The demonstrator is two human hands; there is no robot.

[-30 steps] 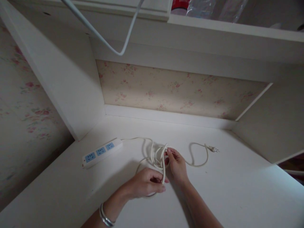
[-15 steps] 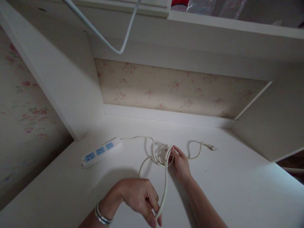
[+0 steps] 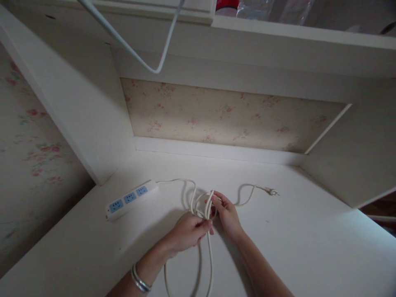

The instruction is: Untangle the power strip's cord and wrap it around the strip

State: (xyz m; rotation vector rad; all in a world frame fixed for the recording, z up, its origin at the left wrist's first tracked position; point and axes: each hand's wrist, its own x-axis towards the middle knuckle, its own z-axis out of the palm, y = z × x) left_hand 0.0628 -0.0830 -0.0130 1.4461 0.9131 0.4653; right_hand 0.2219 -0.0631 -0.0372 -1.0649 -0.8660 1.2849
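Note:
A white power strip (image 3: 131,199) with blue sockets lies on the white desk (image 3: 293,243) at the left. Its cream cord (image 3: 201,204) runs right into a tangle of loops at the middle. My left hand (image 3: 188,231), a silver bangle on its wrist, pinches the cord just below the tangle. My right hand (image 3: 227,212) grips the bundled loops from the right. A long loop (image 3: 210,268) of cord hangs toward me between my arms. The plug (image 3: 272,191) lies on the desk to the right, at the end of a slack curve.
Floral wallpaper (image 3: 222,115) backs the desk alcove, with white side panels left and right. A shelf (image 3: 278,33) overhead carries a red item and clear plastic. A white cable (image 3: 136,53) droops from the top left.
My left hand, which had drawn a length of cord toward me, has come back up to the tangle and pinches it. The long loop now trails toward me. The plug end has slid slightly left.

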